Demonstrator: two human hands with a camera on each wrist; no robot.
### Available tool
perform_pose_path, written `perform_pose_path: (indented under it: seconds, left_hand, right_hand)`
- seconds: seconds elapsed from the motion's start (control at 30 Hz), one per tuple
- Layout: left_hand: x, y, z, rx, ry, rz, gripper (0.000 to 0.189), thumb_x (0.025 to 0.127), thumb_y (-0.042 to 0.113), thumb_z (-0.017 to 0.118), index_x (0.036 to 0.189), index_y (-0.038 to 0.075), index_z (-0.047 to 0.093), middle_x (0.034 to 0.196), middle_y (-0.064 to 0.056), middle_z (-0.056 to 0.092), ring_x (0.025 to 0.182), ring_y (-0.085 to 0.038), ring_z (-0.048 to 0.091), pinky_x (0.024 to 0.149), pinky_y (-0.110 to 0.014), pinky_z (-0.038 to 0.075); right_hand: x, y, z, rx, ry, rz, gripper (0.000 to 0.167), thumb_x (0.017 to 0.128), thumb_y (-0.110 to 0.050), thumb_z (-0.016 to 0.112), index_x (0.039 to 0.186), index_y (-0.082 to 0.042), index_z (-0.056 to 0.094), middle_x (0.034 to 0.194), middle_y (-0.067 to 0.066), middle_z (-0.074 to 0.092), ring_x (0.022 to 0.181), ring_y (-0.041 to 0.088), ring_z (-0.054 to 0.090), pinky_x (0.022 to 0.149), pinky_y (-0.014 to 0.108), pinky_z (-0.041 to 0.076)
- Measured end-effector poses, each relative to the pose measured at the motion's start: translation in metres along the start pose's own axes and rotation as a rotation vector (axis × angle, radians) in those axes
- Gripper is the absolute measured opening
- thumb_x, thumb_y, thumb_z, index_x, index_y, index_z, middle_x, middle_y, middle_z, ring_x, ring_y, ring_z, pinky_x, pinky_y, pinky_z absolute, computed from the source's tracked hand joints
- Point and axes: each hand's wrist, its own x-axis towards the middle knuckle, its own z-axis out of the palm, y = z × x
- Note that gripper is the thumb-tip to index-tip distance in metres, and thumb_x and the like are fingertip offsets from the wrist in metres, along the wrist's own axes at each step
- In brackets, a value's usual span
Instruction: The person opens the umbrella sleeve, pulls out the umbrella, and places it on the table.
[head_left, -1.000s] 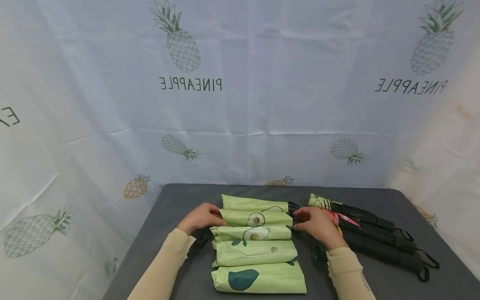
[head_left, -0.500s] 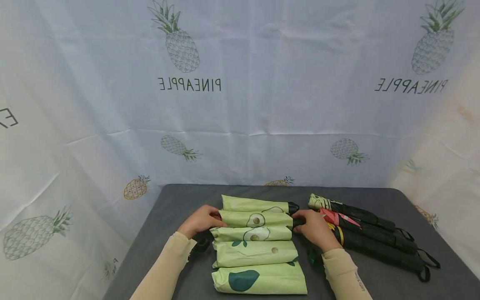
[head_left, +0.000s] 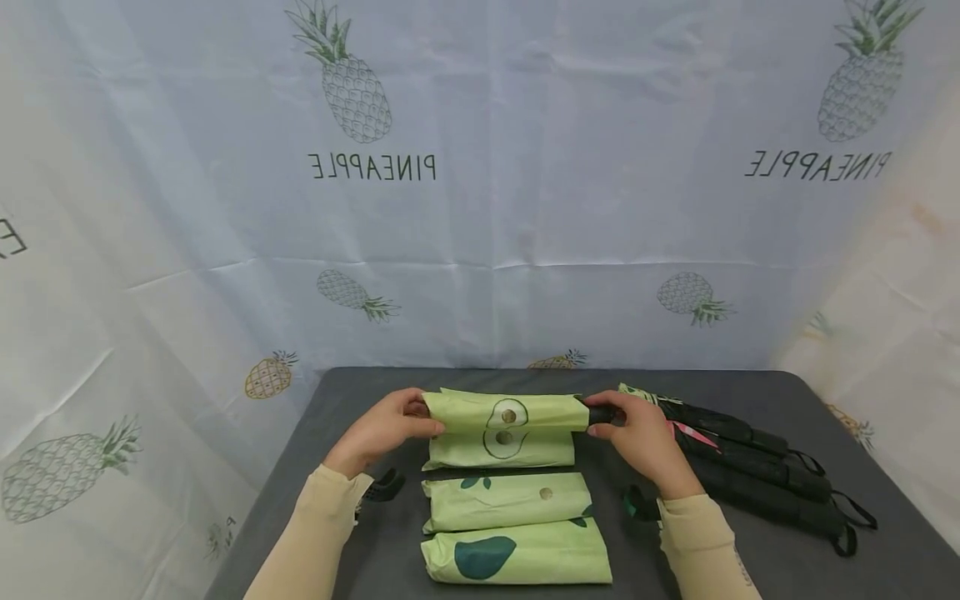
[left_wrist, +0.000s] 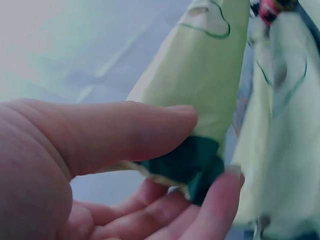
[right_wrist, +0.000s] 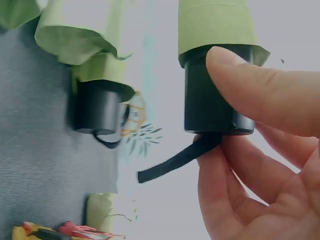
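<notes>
Both hands hold a folded umbrella (head_left: 468, 410) in a light green avocado-print sleeve, raised and level above the others. My left hand (head_left: 382, 429) pinches the sleeve's left end; in the left wrist view the thumb (left_wrist: 145, 127) lies over the dark green printed tip, with fingers beneath. At the other end my right hand (head_left: 641, 433) grips the black handle (right_wrist: 205, 97) between thumb and fingers. From that handle hangs a black strap (right_wrist: 172, 162). Behind it shows part of another green umbrella; one more (head_left: 510, 452) lies just below it, partly covered.
Two further green umbrellas, a middle one (head_left: 510, 502) and a front one (head_left: 547, 552), lie nearer on the dark grey table (head_left: 375, 383). To the right rest three black folded umbrellas with coloured ends and loops, the nearest (head_left: 772, 500) partly behind the right wrist. A pineapple-print curtain (head_left: 495, 208) stands behind.
The hands have lifted one green umbrella up from the row and away from the front, so it now overlaps the rear ones. The two front umbrellas stay put.
</notes>
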Motion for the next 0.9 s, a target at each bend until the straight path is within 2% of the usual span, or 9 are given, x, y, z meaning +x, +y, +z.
perform_pose_path:
  seconds: [0.07,0.17,0.23,0.3,0.4,0.5,0.67,0.77,0.9]
  left_hand:
    - [-0.003,0.004,0.0,-0.063,-0.032,0.018,0.048,0.1,0.02,0.079,0.139,0.003,0.056,0.126,-0.015,0.073,0.116,-0.029,0.07,0.11,-0.061,0.054]
    - [-0.005,0.007,0.001,-0.102,-0.06,0.043,0.064,0.099,0.02,0.081,0.154,0.007,0.051,0.136,-0.013,0.07,0.121,-0.025,0.07,0.112,-0.061,0.054]
    - [-0.006,0.009,0.002,-0.099,-0.064,0.052,0.066,0.098,0.023,0.083,0.155,0.01,0.054,0.138,-0.011,0.069,0.119,-0.025,0.07,0.11,-0.061,0.055]
    - [-0.007,0.01,0.002,-0.085,-0.062,0.059,0.062,0.096,0.026,0.085,0.15,0.012,0.061,0.134,-0.01,0.071,0.115,-0.025,0.071,0.107,-0.06,0.057]
    - [-0.008,0.012,0.0,-0.065,-0.057,0.065,0.05,0.094,0.025,0.087,0.139,0.011,0.069,0.125,-0.009,0.074,0.109,-0.025,0.072,0.103,-0.059,0.059]
    - [-0.009,0.013,-0.002,-0.064,-0.061,0.066,0.05,0.094,0.023,0.087,0.139,0.011,0.069,0.123,-0.008,0.075,0.108,-0.024,0.073,0.102,-0.056,0.06]
    - [-0.011,0.016,-0.003,-0.081,-0.062,0.063,0.059,0.093,0.023,0.088,0.146,0.009,0.065,0.126,-0.011,0.074,0.109,-0.024,0.074,0.101,-0.054,0.063]
    - [-0.013,0.017,-0.002,-0.092,-0.049,0.062,0.064,0.092,0.022,0.089,0.149,0.011,0.063,0.13,-0.012,0.072,0.11,-0.025,0.073,0.097,-0.049,0.065]
    - [-0.014,0.02,-0.001,-0.093,-0.029,0.078,0.067,0.09,0.021,0.091,0.151,0.015,0.063,0.136,-0.013,0.07,0.113,-0.027,0.072,0.095,-0.048,0.064]
  right_hand:
    - [-0.002,-0.002,-0.006,0.025,0.003,-0.014,0.04,0.095,-0.013,0.083,0.135,-0.017,0.075,0.138,0.015,0.071,0.119,0.036,0.069,0.09,0.051,0.061]
    - [-0.006,-0.002,-0.013,0.079,-0.011,-0.032,0.041,0.096,-0.014,0.082,0.136,-0.018,0.074,0.15,0.018,0.064,0.147,0.047,0.052,0.103,0.061,0.057]
    - [-0.007,-0.001,-0.016,0.128,-0.026,-0.046,0.041,0.097,-0.015,0.082,0.137,-0.018,0.073,0.153,0.018,0.061,0.151,0.048,0.047,0.106,0.06,0.056]
    - [-0.008,0.0,-0.017,0.186,-0.045,-0.06,0.042,0.097,-0.015,0.082,0.138,-0.017,0.072,0.151,0.016,0.062,0.15,0.046,0.05,0.105,0.052,0.059]
    - [-0.01,0.003,-0.016,0.269,-0.075,-0.069,0.043,0.098,-0.016,0.081,0.14,-0.016,0.071,0.147,0.017,0.063,0.126,0.04,0.066,0.09,0.038,0.062]
    - [-0.013,0.005,-0.016,0.321,-0.087,-0.054,0.045,0.098,-0.019,0.082,0.141,-0.016,0.07,0.159,0.019,0.053,0.121,0.036,0.07,0.085,0.034,0.061]
    - [-0.014,0.006,-0.016,0.411,-0.108,-0.02,0.048,0.099,-0.03,0.081,0.145,-0.021,0.067,0.169,0.01,0.045,0.139,0.016,0.063,0.101,0.032,0.059]
    - [-0.013,0.006,-0.016,0.466,-0.129,-0.018,0.048,0.102,-0.034,0.078,0.146,-0.02,0.066,0.16,0.006,0.053,0.133,0.005,0.064,0.105,0.031,0.058]
    - [-0.013,0.006,-0.016,0.478,-0.124,-0.018,0.046,0.104,-0.034,0.075,0.145,-0.016,0.065,0.152,0.01,0.059,0.116,0.007,0.07,0.102,0.039,0.06]
